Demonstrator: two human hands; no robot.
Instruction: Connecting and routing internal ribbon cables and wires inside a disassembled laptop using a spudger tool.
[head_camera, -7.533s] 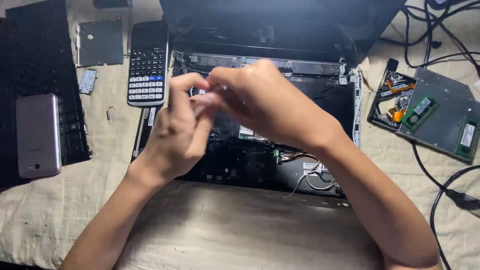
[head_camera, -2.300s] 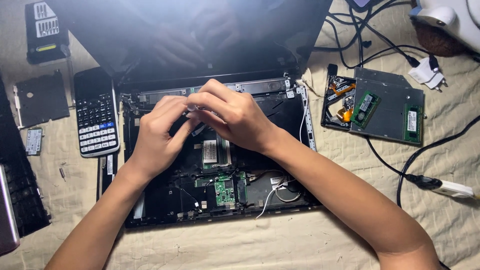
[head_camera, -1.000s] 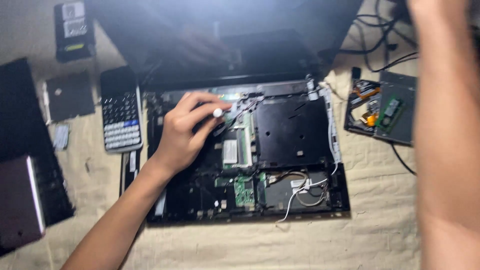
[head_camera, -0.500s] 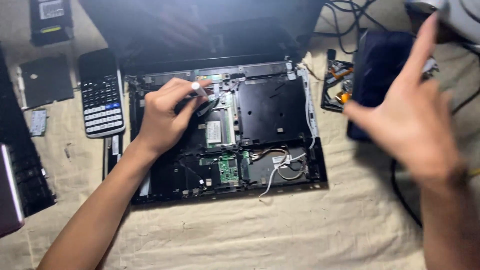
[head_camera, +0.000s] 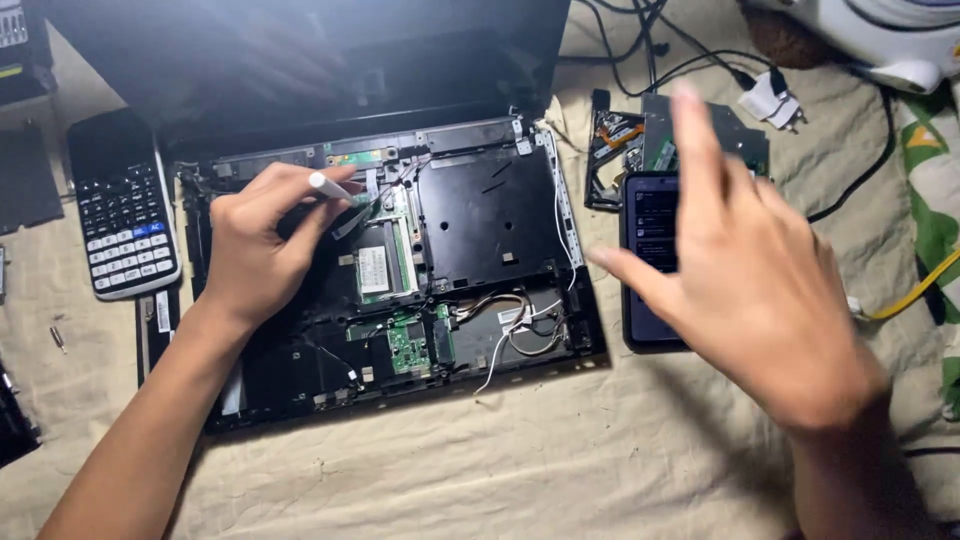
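Note:
An opened black laptop chassis (head_camera: 490, 200) lies on a beige cloth, its green circuit board (head_camera: 408, 342), memory module (head_camera: 375, 268) and loose wires showing. My left hand (head_camera: 255, 245) rests on the chassis's upper left part, fingers closed around a small white-tipped tool (head_camera: 330, 186). My right hand (head_camera: 760, 270) hovers with fingers spread over a dark smartphone (head_camera: 648, 230) that lies right of the laptop with its screen lit. The hand holds nothing and covers part of the phone.
A black calculator (head_camera: 125, 205) lies left of the laptop, a small screw (head_camera: 58, 338) below it. Removed drive parts (head_camera: 620, 140) and boards sit behind the phone. Black cables (head_camera: 690, 60), a white plug (head_camera: 772, 100) and a white appliance (head_camera: 880, 40) fill the far right.
My right hand left the laptop, swung to the right and now hovers over the phone. The left hand stayed on the chassis with the tool. The camera view shifted.

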